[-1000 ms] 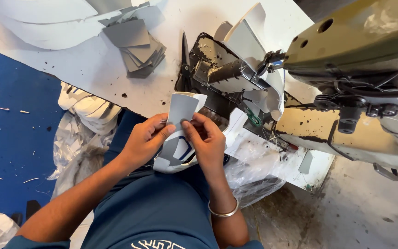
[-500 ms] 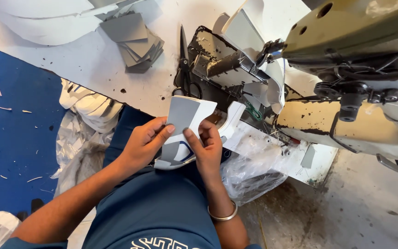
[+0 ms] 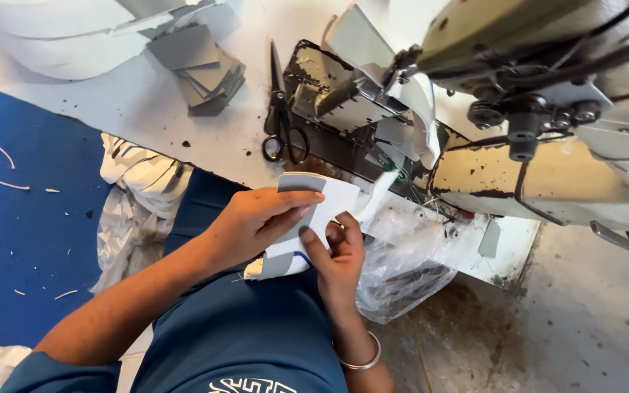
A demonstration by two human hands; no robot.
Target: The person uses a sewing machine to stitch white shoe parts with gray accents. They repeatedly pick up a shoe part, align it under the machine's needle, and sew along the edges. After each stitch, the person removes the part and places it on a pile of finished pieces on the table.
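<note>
A worker seated at an industrial sewing machine (image 3: 547, 109) holds a white-and-grey cut piece (image 3: 313, 218) in both hands, just above the lap and close to the front edge of the worktable (image 3: 154, 109). The left hand (image 3: 256, 222) lies over the piece from the left, fingers curled around its upper edge with the thumb pressed along the top. The right hand (image 3: 340, 255) grips the piece from below, thumb flat on its white face and fingers closed behind it; a metal bangle (image 3: 362, 360) circles that wrist. Black-handled scissors (image 3: 279, 109) rest on the table beside the machine's base, and a stack of grey cut pieces (image 3: 198, 65) sits farther back. A clear plastic bag (image 3: 402, 269) hangs below the table edge near the right hand, while crumpled white fabric (image 3: 140, 189) lies against the blue floor (image 3: 23, 240) to the left.
</note>
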